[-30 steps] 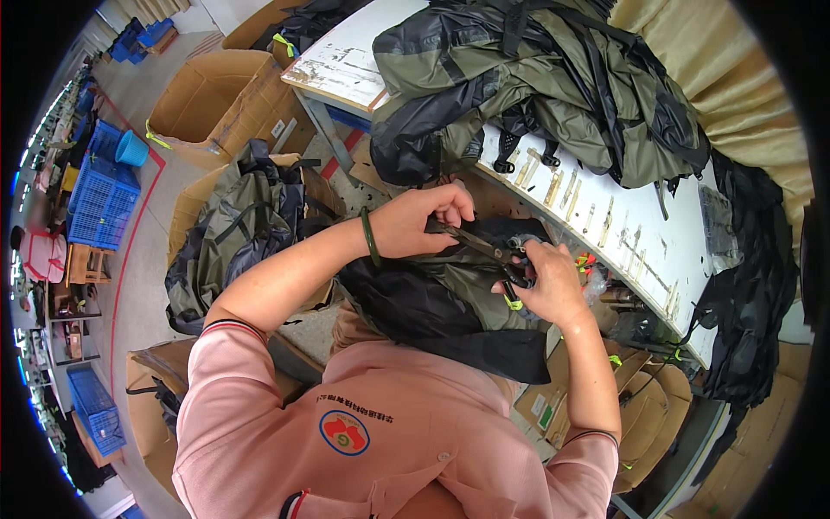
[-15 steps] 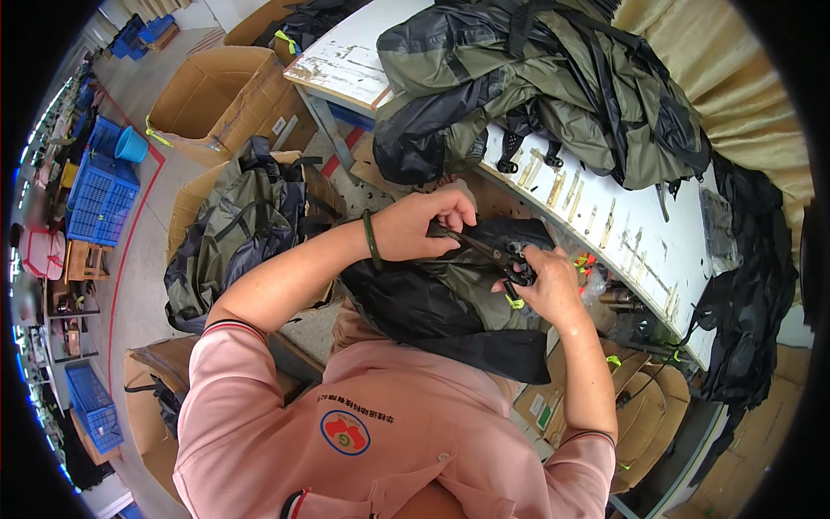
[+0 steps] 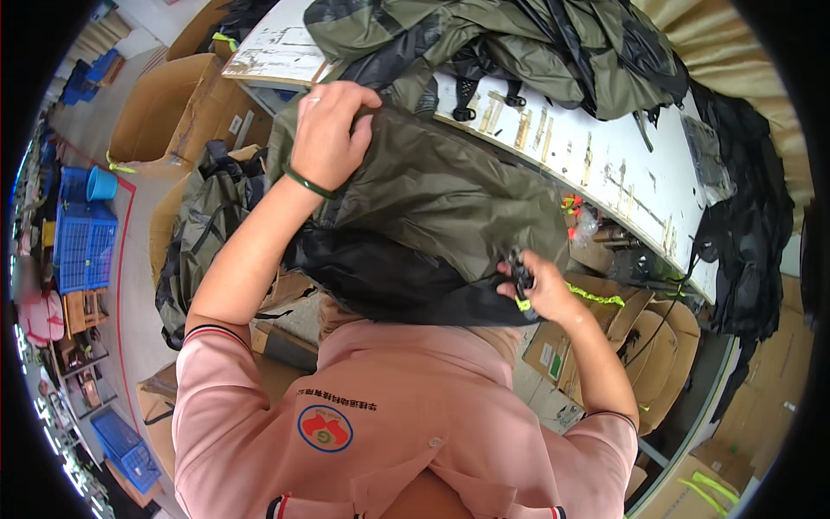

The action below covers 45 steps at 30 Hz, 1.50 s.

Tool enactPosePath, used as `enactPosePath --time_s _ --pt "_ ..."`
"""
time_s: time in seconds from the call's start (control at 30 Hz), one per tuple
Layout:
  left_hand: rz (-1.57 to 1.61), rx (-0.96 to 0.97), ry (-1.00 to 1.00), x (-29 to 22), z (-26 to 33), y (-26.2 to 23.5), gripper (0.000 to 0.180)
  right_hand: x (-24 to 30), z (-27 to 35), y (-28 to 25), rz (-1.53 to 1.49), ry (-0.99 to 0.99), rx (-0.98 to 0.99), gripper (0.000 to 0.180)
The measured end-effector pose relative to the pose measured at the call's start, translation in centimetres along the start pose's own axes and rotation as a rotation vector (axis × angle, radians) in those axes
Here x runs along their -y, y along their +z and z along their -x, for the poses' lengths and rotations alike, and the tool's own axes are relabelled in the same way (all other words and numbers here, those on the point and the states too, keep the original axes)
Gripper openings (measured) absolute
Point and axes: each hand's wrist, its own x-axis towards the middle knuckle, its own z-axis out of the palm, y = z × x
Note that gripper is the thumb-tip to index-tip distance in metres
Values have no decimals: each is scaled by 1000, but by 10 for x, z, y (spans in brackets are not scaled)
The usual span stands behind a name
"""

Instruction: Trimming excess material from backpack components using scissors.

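An olive-green and black fabric bag (image 3: 441,186) is spread across my lap, below the table edge. My left hand (image 3: 331,134) is closed on its upper left edge and lifts it; the fingertips are partly hidden by the fabric. My right hand (image 3: 552,290) grips black-handled scissors (image 3: 520,275) at the bag's lower right side. A bit of neon yellow shows at their handle, and their blades are hard to make out. Just right of that hand runs a neon yellow cord (image 3: 596,297).
On the scuffed white table (image 3: 596,177) lies a pile of olive and black bags (image 3: 553,52). Open cardboard boxes stand left (image 3: 164,112) and right (image 3: 666,355). Another bag (image 3: 203,233) sits at my left. Blue crates (image 3: 86,242) line the far left.
My left hand has moved up and left, pulling the bag's edge out so more olive fabric shows. The scissors have come away from my left hand. My view has shifted slightly.
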Motion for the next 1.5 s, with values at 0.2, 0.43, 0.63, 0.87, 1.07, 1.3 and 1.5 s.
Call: enactPosePath --time_s 0.2,0.43,0.63,0.87,1.07,1.3,1.5 --pt "557 486 424 -62 71 63 21 -12 61 21 23 192 133 22" --pt "566 736 443 -111 99 110 21 -14 86 24 -166 273 244 22" --pt "727 728 332 -105 95 122 16 -14 69 13 46 172 -158 27" --pt "1275 1163 -372 -98 78 110 11 20 30 0 -94 113 -140 28" --pt "1387 1198 -442 -95 75 106 13 44 23 -21 450 72 -108 44" --pt "1387 1212 -477 -96 76 104 17 49 33 -44 792 -63 -33 48" --pt "1345 1194 -440 -98 78 104 13 52 35 -40 806 -61 -11 48"
